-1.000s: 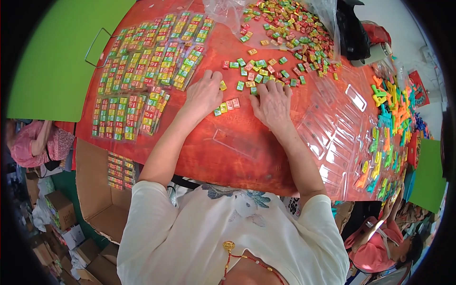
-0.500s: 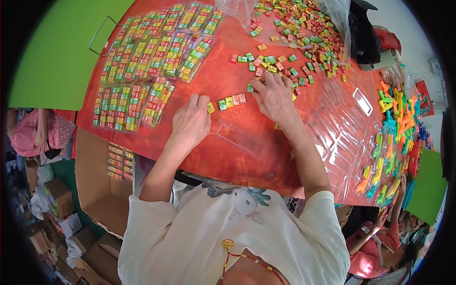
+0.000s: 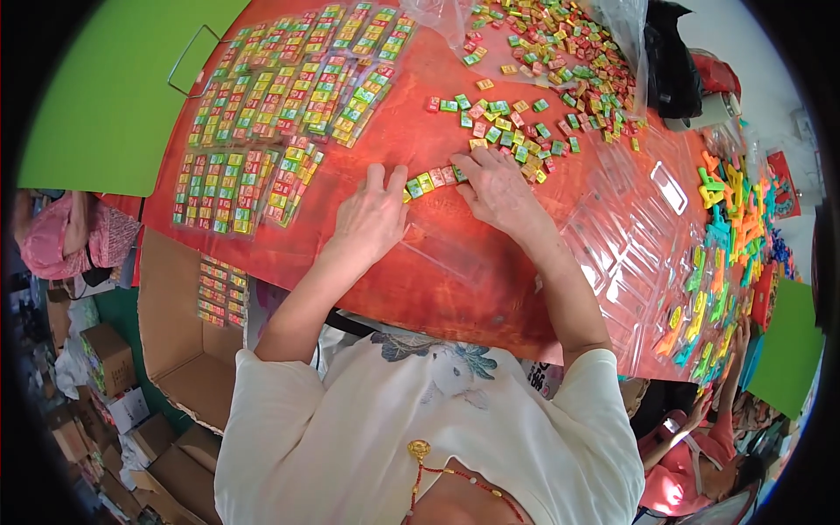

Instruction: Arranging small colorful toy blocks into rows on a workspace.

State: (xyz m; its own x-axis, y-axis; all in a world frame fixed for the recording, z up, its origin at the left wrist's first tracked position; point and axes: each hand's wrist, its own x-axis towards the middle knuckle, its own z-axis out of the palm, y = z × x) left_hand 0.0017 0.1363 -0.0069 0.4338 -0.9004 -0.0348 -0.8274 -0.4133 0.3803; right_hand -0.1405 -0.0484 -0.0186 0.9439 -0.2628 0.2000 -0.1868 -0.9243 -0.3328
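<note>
A short row of tiny printed boxes (image 3: 426, 182), green, yellow and red, lies on the red tabletop between my hands. At its left end my left hand (image 3: 372, 214) has its curled fingers against a yellow box, partly hidden. My right hand (image 3: 506, 194) is closed over the right end, with thumb and forefinger around a green box. Just in front of the row lies a narrow clear plastic tray (image 3: 444, 255). Beyond my right hand is a loose cluster of similar boxes (image 3: 494, 122).
Filled clear packs (image 3: 289, 96) cover the table's far left. A heap of loose boxes (image 3: 560, 48) spreads by a clear bag at the back. Clear trays (image 3: 617, 249) and colourful plastic toys (image 3: 739, 210) lie right. A cardboard carton (image 3: 188, 337) stands below left. Another person's arm (image 3: 735, 367) shows at lower right.
My left hand has moved right, bringing its yellow box against the row. My right hand has come slightly left and nearer, with a green box at the row's right end.
</note>
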